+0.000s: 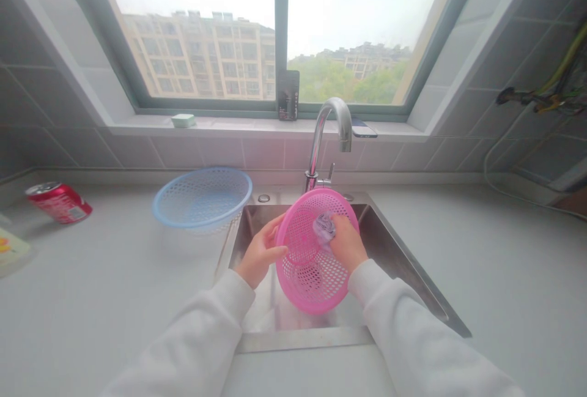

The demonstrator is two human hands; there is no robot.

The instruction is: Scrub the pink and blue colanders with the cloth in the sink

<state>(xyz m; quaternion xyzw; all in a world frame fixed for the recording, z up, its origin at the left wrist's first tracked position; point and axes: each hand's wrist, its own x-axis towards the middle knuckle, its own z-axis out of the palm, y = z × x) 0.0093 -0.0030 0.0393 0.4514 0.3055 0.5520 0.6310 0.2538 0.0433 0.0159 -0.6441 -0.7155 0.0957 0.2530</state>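
A round pink plastic colander (316, 305) is held tilted over the sink (302, 341), its hollow side facing me. My left hand (262, 251) grips its left rim, thumb on the near side and the other fingers partly hidden behind. Inside the colander, my right hand (346, 239) is closed on a crumpled greyish-purple cloth (324, 229), which rests against the perforated inner wall. The colander hides part of the sink basin.
A chrome faucet (315, 146) rises behind the sink. On the left counter are a blue plastic basket (202, 222) and a red can (59, 202) lying on its side. The windowsill holds a pale green soap bar (183, 120), a dark box (288, 96) and a phone (365, 130).
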